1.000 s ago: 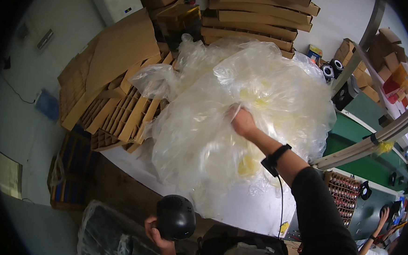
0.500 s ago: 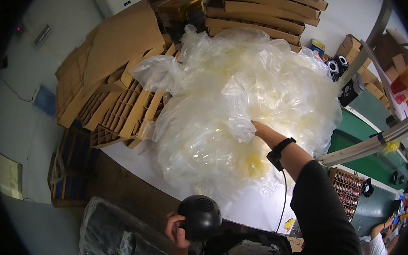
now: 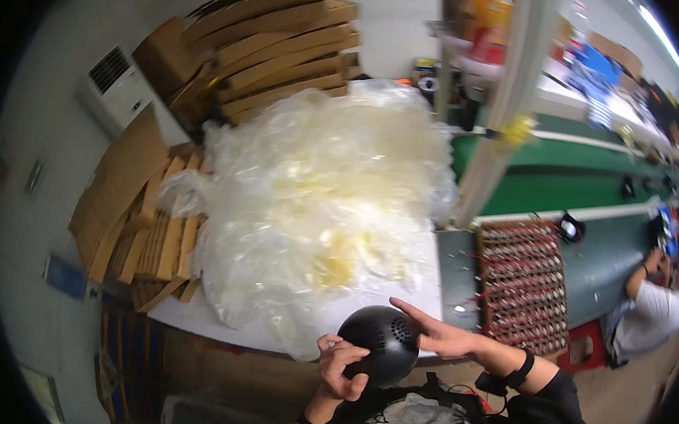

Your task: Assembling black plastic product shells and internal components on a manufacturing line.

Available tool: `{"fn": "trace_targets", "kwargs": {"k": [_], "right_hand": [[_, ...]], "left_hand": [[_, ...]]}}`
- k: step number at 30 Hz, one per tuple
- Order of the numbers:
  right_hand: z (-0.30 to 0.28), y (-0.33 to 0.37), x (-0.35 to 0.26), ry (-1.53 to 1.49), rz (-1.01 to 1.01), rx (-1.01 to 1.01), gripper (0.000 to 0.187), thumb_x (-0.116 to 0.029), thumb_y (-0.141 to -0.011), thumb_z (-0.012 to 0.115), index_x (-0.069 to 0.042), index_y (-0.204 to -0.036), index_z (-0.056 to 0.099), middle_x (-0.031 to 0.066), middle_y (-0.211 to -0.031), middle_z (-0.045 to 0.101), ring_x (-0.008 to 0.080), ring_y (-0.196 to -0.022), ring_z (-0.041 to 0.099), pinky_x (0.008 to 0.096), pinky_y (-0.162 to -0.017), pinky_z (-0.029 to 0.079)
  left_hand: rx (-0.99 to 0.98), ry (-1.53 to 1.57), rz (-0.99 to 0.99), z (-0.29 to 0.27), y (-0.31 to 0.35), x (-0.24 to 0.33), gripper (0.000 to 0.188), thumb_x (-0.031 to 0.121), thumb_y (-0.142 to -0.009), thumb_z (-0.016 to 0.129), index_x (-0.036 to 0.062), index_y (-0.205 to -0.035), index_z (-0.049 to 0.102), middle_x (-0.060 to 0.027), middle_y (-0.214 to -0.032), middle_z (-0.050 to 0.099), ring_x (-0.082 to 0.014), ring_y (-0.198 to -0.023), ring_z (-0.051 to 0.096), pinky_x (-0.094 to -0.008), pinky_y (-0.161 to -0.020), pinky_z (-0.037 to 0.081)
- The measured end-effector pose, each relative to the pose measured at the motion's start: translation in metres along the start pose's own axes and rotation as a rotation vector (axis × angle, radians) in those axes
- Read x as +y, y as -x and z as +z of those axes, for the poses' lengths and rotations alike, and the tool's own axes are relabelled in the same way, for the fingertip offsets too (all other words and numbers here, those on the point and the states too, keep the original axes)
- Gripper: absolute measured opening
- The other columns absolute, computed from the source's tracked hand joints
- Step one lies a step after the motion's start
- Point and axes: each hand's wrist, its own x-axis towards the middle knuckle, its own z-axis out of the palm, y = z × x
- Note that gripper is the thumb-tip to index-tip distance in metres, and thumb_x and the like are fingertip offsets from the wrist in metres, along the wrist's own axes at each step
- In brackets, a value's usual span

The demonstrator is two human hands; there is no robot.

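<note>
Beyond the fingers [image 3: 343,354] lies a white surface [image 3: 394,295]; far left of them, a pale wall [image 3: 41,108]; nearer left, brown floor [image 3: 225,367]; far right, a bright strip light [image 3: 661,37].

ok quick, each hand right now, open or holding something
Left hand: closed on the black rounded housing.
Right hand: open, at the housing's right side; whether it touches cannot be told.

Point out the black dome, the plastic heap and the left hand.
Black dome [image 3: 390,358]: head view, smooth shell.
Plastic heap [image 3: 321,199]: head view, its middle.
Left hand [image 3: 337,368]: head view, mid-hand.
</note>
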Motion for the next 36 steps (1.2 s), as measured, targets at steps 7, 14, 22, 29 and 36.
{"fn": "trace_targets", "kwargs": {"k": [7, 14, 22, 29, 36], "right_hand": [[0.000, 0.155, 0.025, -0.499, 0.013, 0.556, 0.055, -0.041, -0.100, 0.039, -0.007, -0.142, 0.032, 0.0091, -0.134, 0.044, 0.0176, -0.120, 0.043, 0.0316, -0.100, 0.038], [-0.008, 0.256, 0.019, 0.288, -0.097, 0.975, 0.037, -0.029, -0.096, 0.051, -0.003, -0.122, 0.051, 0.0124, -0.113, 0.057, 0.0216, -0.106, 0.055, 0.0336, -0.094, 0.043], [-0.007, 0.263, -0.014, 0.688, -0.327, 1.126, 0.018, -0.007, -0.076, 0.072, -0.002, -0.090, 0.061, 0.0109, -0.089, 0.059, 0.0233, -0.080, 0.059, 0.0312, -0.068, 0.048], [-0.036, 0.228, -0.031, 0.927, -0.337, 1.024, 0.026, -0.008, -0.072, 0.075, -0.004, -0.095, 0.063, 0.0097, -0.087, 0.058, 0.0259, -0.076, 0.059, 0.0336, -0.065, 0.049], [-0.063, 0.177, -0.035, 0.662, -0.176, 0.958, 0.011, -0.001, -0.078, 0.068, -0.001, -0.086, 0.059, 0.0110, -0.083, 0.055, 0.0262, -0.075, 0.058, 0.0332, -0.066, 0.047]], "left_hand": [[-0.335, 0.044, -0.184, 0.132, -0.011, 0.083, 0.016, 0.014, -0.083, 0.056, -0.0007, -0.079, 0.062, -0.0096, -0.097, 0.064, -0.0277, -0.095, 0.050, -0.0375, -0.090, 0.036], [-0.441, 0.686, -0.737, 0.204, 0.003, 0.105, 0.026, 0.015, -0.099, 0.045, -0.0003, -0.120, 0.046, -0.0023, -0.083, 0.060, -0.0034, -0.077, 0.051, -0.0176, -0.069, 0.041], [-0.367, 0.770, -0.848, 0.231, -0.012, 0.103, 0.029, 0.023, -0.101, 0.040, 0.0013, -0.121, 0.044, -0.0083, -0.104, 0.057, -0.0106, -0.093, 0.057, -0.0237, -0.083, 0.047], [-0.287, 0.830, -0.884, 0.235, -0.039, 0.087, 0.030, 0.020, -0.102, 0.038, 0.0006, -0.124, 0.041, -0.0104, -0.111, 0.056, -0.0130, -0.097, 0.058, -0.0266, -0.087, 0.048], [-0.164, 0.747, -0.827, 0.228, -0.056, 0.053, 0.032, 0.019, -0.102, 0.036, 0.0000, -0.127, 0.039, -0.0108, -0.115, 0.054, -0.0136, -0.105, 0.054, -0.0281, -0.092, 0.043]]}}
